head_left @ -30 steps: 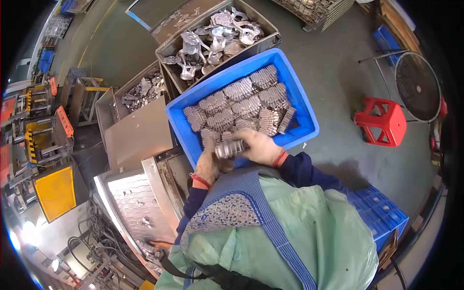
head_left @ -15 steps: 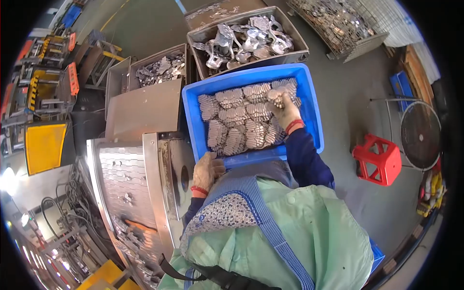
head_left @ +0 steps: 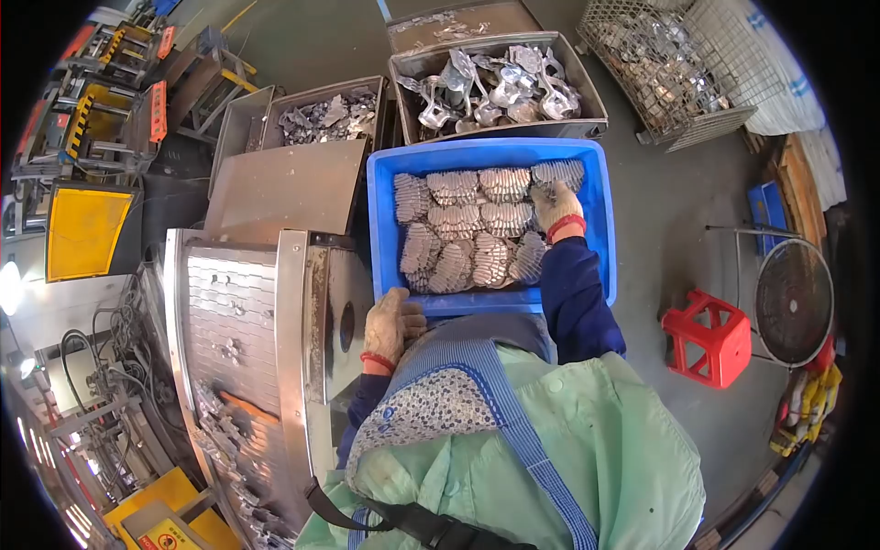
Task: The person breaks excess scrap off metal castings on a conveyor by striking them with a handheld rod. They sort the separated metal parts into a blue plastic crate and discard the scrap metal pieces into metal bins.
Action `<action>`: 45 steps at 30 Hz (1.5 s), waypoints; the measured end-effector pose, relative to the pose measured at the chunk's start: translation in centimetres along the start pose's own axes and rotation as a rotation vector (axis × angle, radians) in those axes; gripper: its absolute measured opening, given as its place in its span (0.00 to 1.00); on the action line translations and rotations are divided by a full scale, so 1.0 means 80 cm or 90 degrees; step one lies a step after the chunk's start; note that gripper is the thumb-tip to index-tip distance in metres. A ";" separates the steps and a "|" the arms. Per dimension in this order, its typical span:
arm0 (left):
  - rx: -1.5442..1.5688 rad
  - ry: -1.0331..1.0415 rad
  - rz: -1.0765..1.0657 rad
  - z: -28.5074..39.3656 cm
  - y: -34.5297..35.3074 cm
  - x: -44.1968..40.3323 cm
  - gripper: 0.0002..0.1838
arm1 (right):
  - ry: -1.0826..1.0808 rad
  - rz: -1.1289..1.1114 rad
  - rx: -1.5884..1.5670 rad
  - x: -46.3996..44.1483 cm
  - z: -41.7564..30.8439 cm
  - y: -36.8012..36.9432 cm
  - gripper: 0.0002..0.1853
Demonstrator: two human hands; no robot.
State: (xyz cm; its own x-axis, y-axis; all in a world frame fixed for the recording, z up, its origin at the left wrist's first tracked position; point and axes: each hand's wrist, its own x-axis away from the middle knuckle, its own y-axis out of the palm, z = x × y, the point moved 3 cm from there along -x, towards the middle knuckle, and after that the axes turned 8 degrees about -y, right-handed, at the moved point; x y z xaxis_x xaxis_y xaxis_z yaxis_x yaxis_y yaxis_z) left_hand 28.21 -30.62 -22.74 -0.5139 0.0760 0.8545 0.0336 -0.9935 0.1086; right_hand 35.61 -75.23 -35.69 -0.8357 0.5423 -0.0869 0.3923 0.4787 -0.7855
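Note:
A blue plastic bin (head_left: 605, 225) in front of me holds rows of finned metal parts (head_left: 454, 220), stacked in several bundles. My right hand (head_left: 561, 213), in a light work glove, reaches into its upper right area. The curled fingers grip a finned metal part (head_left: 551, 194) low against the right-hand stack, and the hand hides some of it. My left hand (head_left: 392, 328), also gloved, is by the bin's near left corner, thumb up near the rim. Its fingers extend toward my apron with nothing visible in them.
Beyond the bin stands a metal crate (head_left: 596, 119) of shiny castings. A scrap box (head_left: 325, 124) is at left, above a slatted metal conveyor (head_left: 229, 312). To the right are a red stool (head_left: 706, 339), a round fan (head_left: 794, 302) and a wire cage (head_left: 678, 73) of metal pieces.
My right hand has lowered the finned metal part from above the upper right stack down against it. The left hand stays by the near corner. The view has shifted slightly.

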 end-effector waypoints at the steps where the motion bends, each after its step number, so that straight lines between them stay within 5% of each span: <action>1: -0.003 -0.001 0.013 0.001 0.002 0.005 0.35 | 0.026 -0.012 -0.027 0.002 -0.016 -0.015 0.32; 4: -0.013 -0.004 0.010 -0.004 0.002 0.017 0.34 | 0.138 -0.084 -0.144 -0.010 -0.045 -0.043 0.33; 7: -0.023 -0.002 0.002 -0.012 -0.007 0.025 0.32 | 0.105 0.058 -0.137 -0.015 -0.009 0.000 0.33; 10: -0.046 -0.034 0.056 -0.006 -0.006 0.028 0.30 | 0.080 0.056 -0.122 -0.003 -0.003 -0.001 0.30; 11: -0.157 0.121 -0.020 -0.012 -0.021 0.023 0.26 | 0.053 0.015 -0.067 -0.003 -0.020 -0.017 0.32; 12: -0.071 0.051 -0.019 -0.014 -0.031 0.023 0.25 | -0.014 -0.048 -0.012 -0.011 0.013 -0.015 0.31; 14: -0.134 0.111 0.017 -0.006 -0.048 0.023 0.27 | 0.106 -0.160 0.225 0.014 -0.113 -0.074 0.24; 17: -0.062 0.182 0.056 0.035 -0.071 0.067 0.27 | -0.363 -0.234 0.303 -0.014 0.042 0.019 0.25; 19: -0.137 0.301 0.159 0.048 -0.124 0.084 0.24 | -0.225 -0.243 -0.128 0.013 0.001 0.019 0.25; 21: -0.302 0.526 0.580 0.030 -0.232 0.088 0.21 | -0.150 -0.334 -0.453 0.037 -0.064 0.092 0.25; 24: -0.248 0.393 0.745 0.012 -0.376 0.108 0.24 | -0.002 -0.459 -0.856 0.120 -0.055 0.190 0.25; 26: -0.399 0.261 0.922 0.016 -0.466 0.158 0.33 | 0.399 -0.435 -1.021 0.202 -0.210 0.136 0.21; 27: -0.382 0.181 0.919 0.014 -0.503 0.174 0.34 | 0.299 -0.506 -1.069 0.235 -0.280 0.133 0.16; 29: -0.380 0.072 0.894 -0.001 -0.579 0.188 0.37 | 0.280 -0.519 -0.950 0.300 -0.410 0.127 0.09; 30: -0.515 0.105 1.048 -0.014 -0.595 0.193 0.34 | 0.266 -0.513 -0.912 0.332 -0.464 0.117 0.11; 33: -0.550 0.100 1.038 -0.057 -0.675 0.169 0.35 | 0.098 -0.567 -0.779 0.404 -0.533 0.124 0.24; 34: -0.425 0.027 1.020 -0.073 -0.706 0.146 0.36 | 0.111 -0.559 -0.763 0.430 -0.546 0.130 0.26; 36: -0.548 0.138 1.050 -0.079 -0.709 0.160 0.35 | 0.127 -0.576 -0.725 0.467 -0.564 0.131 0.30; 39: -0.501 0.037 0.916 -0.040 -0.691 0.208 0.29 | 0.153 -0.645 -0.706 0.493 -0.568 0.143 0.32; 45: -0.480 0.289 0.998 -0.014 -0.757 0.288 0.18 | 0.129 -0.726 -0.664 0.516 -0.600 0.180 0.35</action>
State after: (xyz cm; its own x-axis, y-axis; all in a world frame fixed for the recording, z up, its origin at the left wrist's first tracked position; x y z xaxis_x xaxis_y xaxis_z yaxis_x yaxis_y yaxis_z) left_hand 13.35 31.22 -10.20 -0.5653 -0.7749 -0.2829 0.3790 0.0606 -0.9234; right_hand 25.25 -12.78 -21.19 -0.8363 -0.3894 0.3859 -0.2353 0.8908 0.3888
